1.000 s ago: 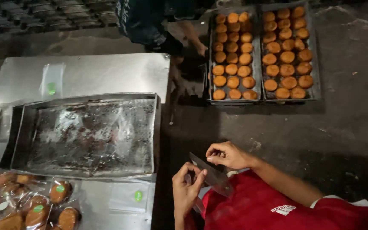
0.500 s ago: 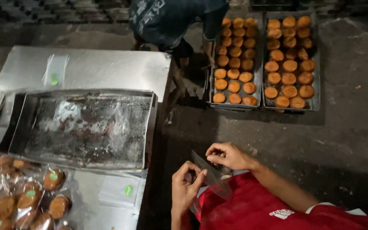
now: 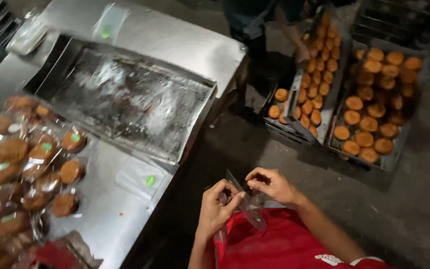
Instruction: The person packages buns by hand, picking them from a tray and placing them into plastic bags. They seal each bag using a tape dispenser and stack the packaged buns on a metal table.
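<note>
Head view: my left hand [image 3: 217, 206] and right hand [image 3: 270, 185] both pinch a clear plastic bag [image 3: 249, 205] between them; flimsy, slippery, I'd grip its top edge.

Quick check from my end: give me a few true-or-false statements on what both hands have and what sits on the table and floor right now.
1. Both hands pinch one clear plastic bag. True: left hand and right hand each have a grip on it.
2. The baking tray on the steel table is full of pastries. False: it holds only crumbs and residue.
3. Bagged pastries are piled at the table's left end. True.
4. The floor trays are bare. False: they hold rows of round orange-brown pastries.
5. Nobody else is in view. False: another person's hand reaches toward the floor trays.
</note>
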